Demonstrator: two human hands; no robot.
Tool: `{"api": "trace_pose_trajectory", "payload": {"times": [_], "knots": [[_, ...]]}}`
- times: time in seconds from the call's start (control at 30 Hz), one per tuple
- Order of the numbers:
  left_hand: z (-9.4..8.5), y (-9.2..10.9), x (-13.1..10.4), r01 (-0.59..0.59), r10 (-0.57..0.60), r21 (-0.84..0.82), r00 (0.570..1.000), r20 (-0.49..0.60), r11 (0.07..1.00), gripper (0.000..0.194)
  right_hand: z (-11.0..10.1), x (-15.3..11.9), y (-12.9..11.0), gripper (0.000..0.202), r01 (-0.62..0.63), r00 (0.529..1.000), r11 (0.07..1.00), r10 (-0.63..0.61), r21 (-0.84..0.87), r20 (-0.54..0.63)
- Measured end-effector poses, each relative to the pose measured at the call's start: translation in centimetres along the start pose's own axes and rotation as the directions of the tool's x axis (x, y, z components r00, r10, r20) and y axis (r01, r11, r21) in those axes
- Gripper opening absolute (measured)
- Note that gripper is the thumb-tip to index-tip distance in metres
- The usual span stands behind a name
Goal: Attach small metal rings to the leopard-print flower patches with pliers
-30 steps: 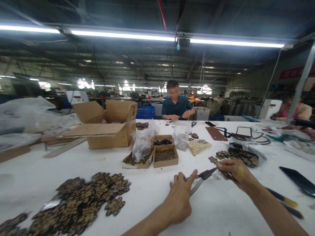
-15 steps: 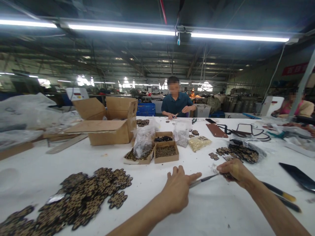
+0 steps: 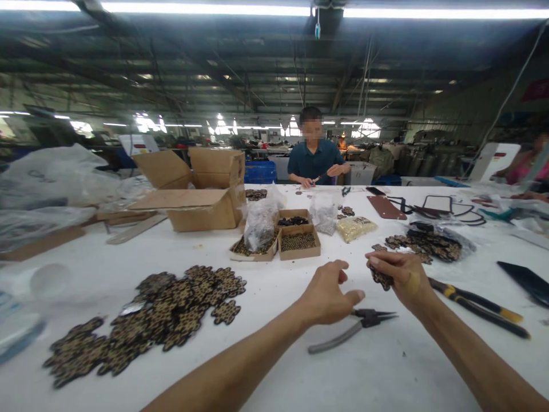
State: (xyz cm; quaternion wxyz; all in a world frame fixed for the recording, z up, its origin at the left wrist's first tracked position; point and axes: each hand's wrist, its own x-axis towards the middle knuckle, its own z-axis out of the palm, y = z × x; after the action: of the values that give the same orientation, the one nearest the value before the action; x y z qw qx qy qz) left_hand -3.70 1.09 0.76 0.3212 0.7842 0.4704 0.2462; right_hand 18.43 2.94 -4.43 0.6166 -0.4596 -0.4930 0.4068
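The piece under handling is a tan-and-black spotted flat patch (image 3: 381, 278) with a lobed outline and dark edging. It hangs tilted, clear of the white tabletop (image 3: 364, 377), its upper part covered by fingers. The right hand (image 3: 401, 274) pinches it between thumb and fingertips; the forearm enters from the near right and angles far and left.

The left hand (image 3: 328, 294) is held palm down, fingers loosely curled, thumb spread toward the right, with nothing visible in its grasp. Its forearm reaches from the near left. Just below lies a pair of slim-nosed pliers with grey handles (image 3: 337, 339), nose pointing right, handles parted. One handle is partly hidden, so contact with the left hand cannot be confirmed.

To the left lies a heap of similar spotted patches (image 3: 171, 315). To the right, black-and-yellow-handled pliers (image 3: 480, 309) lie beside the right forearm.
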Motion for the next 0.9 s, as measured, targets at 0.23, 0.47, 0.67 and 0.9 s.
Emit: {"api": "trace_pose_trajectory", "payload": {"times": [0.23, 0.47, 0.67, 0.9], "knots": [[4.1, -1.8, 0.5, -0.053, -0.046, -0.407, 0.972, -0.229, 0.912, 0.028, 3.6, -2.7, 1.4, 0.027, 0.05, 0.998, 0.992, -0.053, 0.118, 0.016], [4.3, -1.3, -0.5, -0.121, -0.017, -0.398, 0.945, -0.327, 0.909, 0.019, 4.1, -3.1, 2.1, 0.03, 0.027, 1.0, 0.988, -0.025, 0.152, -0.014], [4.9, -1.6, -0.3, -0.144, -0.017, -0.484, 0.95, -0.312, 0.863, 0.019, 4.5, -3.5, 1.1, 0.026, 0.093, 0.995, 0.985, -0.095, 0.145, 0.008], [4.6, -1.8, -0.3, -0.18, 0.023, -0.45, 0.943, -0.331, 0.875, 0.017, 3.5, -3.4, -0.7, 0.021, 0.198, 0.979, 0.979, -0.196, -0.036, 0.055]]}}
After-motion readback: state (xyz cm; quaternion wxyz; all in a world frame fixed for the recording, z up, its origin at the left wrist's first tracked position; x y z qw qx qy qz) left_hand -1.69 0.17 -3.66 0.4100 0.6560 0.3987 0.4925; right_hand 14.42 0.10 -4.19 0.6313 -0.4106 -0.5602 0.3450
